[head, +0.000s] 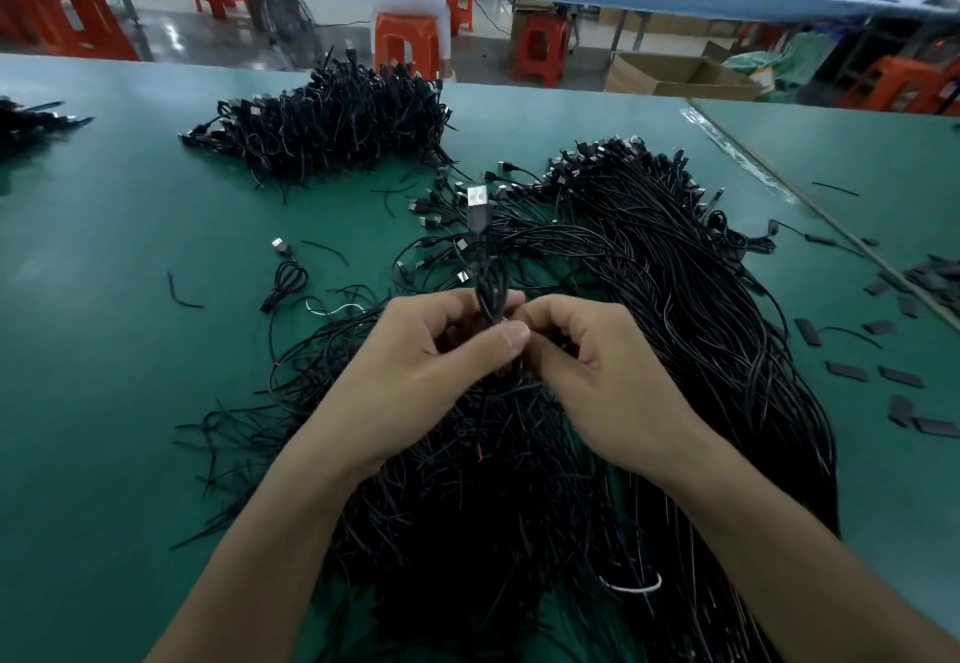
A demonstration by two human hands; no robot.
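USB cable [482, 251], black, folded into a slim bundle – held upright just above the near-middle of the loose cable heap [675, 309], its silver plug end uppermost.

Left hand [441, 350]: fingers curled round the lower part of the bundle, thumb pressed across the front. Right hand [587, 350]: fingers curled, thumb and forefinger pinching the bundle at the same spot, touching the left thumb. What the fingertips work at there is hidden.

The heap spreads over the green surface [104, 376], under both wrists and away to the right of them, with many plug ends fanned out along its far edge. A white tie [631, 584] lies on its near part.

Beyond the heap, to its far left – a tight pile of bundled cables [337, 127]. Left of the heap, a single coiled cable [288, 280] lies apart. Right of the heap, small flat black pieces [847, 371] are scattered on the surface.

Well behind the heap, past the surface's edge, a person sits on an orange stool [408, 46].
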